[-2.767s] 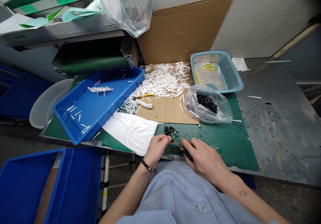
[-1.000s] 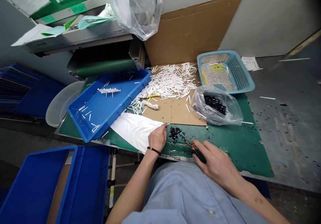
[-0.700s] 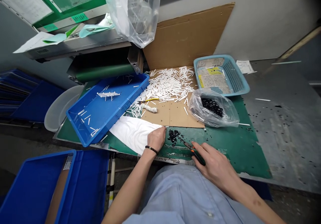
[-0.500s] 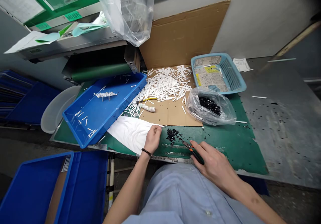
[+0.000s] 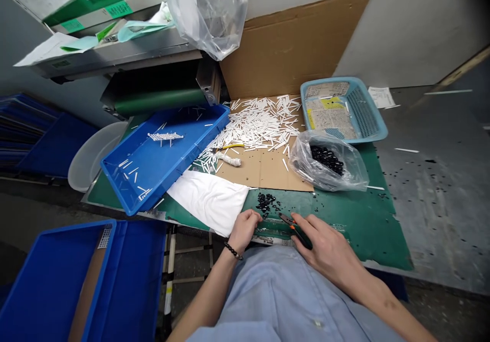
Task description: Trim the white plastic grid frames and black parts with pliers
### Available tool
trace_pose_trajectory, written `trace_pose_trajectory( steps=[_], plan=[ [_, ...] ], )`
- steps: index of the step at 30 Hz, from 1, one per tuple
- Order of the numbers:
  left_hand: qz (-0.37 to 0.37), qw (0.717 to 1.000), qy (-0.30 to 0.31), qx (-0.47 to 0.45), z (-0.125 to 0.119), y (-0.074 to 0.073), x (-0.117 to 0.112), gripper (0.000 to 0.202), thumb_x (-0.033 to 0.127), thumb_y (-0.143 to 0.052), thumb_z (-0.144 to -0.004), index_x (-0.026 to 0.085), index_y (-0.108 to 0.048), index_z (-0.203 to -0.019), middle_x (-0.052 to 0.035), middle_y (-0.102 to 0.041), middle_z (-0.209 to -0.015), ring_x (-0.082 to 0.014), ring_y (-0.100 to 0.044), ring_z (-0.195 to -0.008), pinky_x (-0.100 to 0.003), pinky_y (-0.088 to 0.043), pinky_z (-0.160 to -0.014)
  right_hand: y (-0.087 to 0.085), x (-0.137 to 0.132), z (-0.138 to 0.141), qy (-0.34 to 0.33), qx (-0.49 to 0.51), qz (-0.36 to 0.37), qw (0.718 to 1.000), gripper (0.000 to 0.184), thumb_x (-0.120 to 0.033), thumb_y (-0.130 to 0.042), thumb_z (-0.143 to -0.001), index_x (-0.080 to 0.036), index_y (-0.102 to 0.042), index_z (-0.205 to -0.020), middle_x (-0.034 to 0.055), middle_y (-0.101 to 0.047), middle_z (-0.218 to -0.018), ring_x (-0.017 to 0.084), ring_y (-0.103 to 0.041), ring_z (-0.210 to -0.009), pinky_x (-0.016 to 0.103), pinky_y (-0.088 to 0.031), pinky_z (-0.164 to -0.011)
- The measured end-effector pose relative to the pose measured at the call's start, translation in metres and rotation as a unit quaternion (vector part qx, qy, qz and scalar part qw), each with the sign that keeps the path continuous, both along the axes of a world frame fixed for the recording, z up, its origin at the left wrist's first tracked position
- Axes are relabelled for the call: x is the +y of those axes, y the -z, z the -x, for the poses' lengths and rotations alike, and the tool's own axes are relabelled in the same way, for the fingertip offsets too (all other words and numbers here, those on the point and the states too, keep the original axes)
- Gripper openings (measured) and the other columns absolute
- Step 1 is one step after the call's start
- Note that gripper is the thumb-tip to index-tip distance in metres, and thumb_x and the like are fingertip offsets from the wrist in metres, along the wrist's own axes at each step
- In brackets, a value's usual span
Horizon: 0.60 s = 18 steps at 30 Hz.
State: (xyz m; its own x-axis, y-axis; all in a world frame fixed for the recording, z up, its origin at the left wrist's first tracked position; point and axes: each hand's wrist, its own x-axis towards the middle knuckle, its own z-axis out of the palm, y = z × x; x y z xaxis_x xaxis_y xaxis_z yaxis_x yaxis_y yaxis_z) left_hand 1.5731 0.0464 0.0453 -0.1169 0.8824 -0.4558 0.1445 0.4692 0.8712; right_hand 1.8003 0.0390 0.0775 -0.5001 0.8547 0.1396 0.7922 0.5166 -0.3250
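My right hand (image 5: pixel 325 240) is wrapped round a pair of small cutting pliers (image 5: pixel 296 228) with black and orange handles, their jaws pointing left. Facing the jaws, my left hand (image 5: pixel 246 227) is closed in a pinch at the front of the table; whatever its fingertips hold is too small to make out. Just beyond that hand lies a small heap of glossy black pieces (image 5: pixel 265 202) on the green mat (image 5: pixel 367 235). A white cloth (image 5: pixel 210 199) is spread to the left of my left hand.
White sticks (image 5: pixel 260 122) are piled on cardboard (image 5: pixel 268 171) behind. A clear bag of black pieces (image 5: pixel 327 161) and a light-blue basket (image 5: pixel 344 110) stand at the right. A blue tray (image 5: pixel 153 153) with a white grid piece (image 5: pixel 165 137) lies left. Yellow-handled pliers (image 5: pixel 233 146) rest by the sticks.
My left hand has moved right and toward my body, from the cloth's edge to the front of the black heap. The right hand still holds the pliers in about the same place.
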Motion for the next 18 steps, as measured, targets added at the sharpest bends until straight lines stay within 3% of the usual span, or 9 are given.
trace_pose_trajectory(
  steps=[2,6,9,12,15,18],
  plan=[
    [-0.058,0.990,0.018,0.124,-0.006,0.002,-0.003,0.022,0.030,-0.046,-0.085,0.017,-0.058,-0.072,0.0001,-0.056,-0.069,-0.0124,-0.049,-0.063,-0.023,-0.034,-0.058,0.000,0.000,0.000,0.000,-0.003,-0.002,1.000,0.042,-0.032,-0.047,-0.091,-0.018,-0.045,-0.131,0.0042,-0.054,-0.094,0.018,-0.056,-0.080,0.031,-0.047,-0.067],
    [-0.117,0.938,0.065,0.321,-0.012,0.002,-0.007,0.022,0.034,-0.044,-0.091,0.020,-0.060,-0.088,-0.0023,-0.063,-0.079,-0.0168,-0.056,-0.073,-0.027,-0.037,-0.065,-0.002,0.000,0.000,-0.001,-0.002,-0.006,1.000,0.042,-0.032,-0.047,-0.091,-0.018,-0.045,-0.131,0.0041,-0.054,-0.092,0.018,-0.056,-0.079,0.030,-0.047,-0.066],
    [-0.156,0.897,0.118,0.396,-0.014,0.003,-0.008,0.018,0.032,-0.047,-0.091,0.020,-0.060,-0.096,-0.0049,-0.064,-0.087,-0.0186,-0.059,-0.080,-0.028,-0.038,-0.069,-0.003,0.001,0.000,-0.004,0.001,-0.007,1.000,0.043,-0.031,-0.047,-0.091,-0.018,-0.044,-0.132,0.0044,-0.054,-0.092,0.018,-0.055,-0.079,0.031,-0.047,-0.067],
    [-0.177,0.882,0.158,0.408,-0.014,0.004,-0.008,0.017,0.029,-0.044,-0.093,0.021,-0.060,-0.092,-0.0054,-0.063,-0.088,-0.0185,-0.058,-0.083,-0.028,-0.038,-0.070,-0.005,0.001,0.000,-0.003,0.000,-0.010,1.000,0.044,-0.031,-0.047,-0.092,-0.017,-0.043,-0.133,0.0049,-0.054,-0.094,0.019,-0.055,-0.081,0.031,-0.046,-0.068],
    [-0.170,0.911,0.134,0.351,-0.014,0.003,-0.007,0.015,0.027,-0.046,-0.091,0.019,-0.057,-0.083,-0.0042,-0.059,-0.080,-0.0168,-0.055,-0.076,-0.027,-0.037,-0.067,-0.006,0.001,0.000,0.002,-0.004,-0.015,1.000,0.044,-0.031,-0.047,-0.092,-0.017,-0.043,-0.133,0.0054,-0.053,-0.095,0.019,-0.054,-0.082,0.031,-0.046,-0.068],
    [-0.093,0.979,0.059,0.169,-0.013,-0.002,-0.003,0.015,0.028,-0.051,-0.086,0.017,-0.053,-0.076,-0.0013,-0.055,-0.071,-0.0122,-0.047,-0.062,-0.025,-0.034,-0.059,-0.009,0.001,0.000,0.002,-0.006,-0.017,1.000,0.044,-0.030,-0.047,-0.092,-0.017,-0.043,-0.133,0.0057,-0.053,-0.095,0.019,-0.054,-0.083,0.031,-0.046,-0.069]
  ],
)
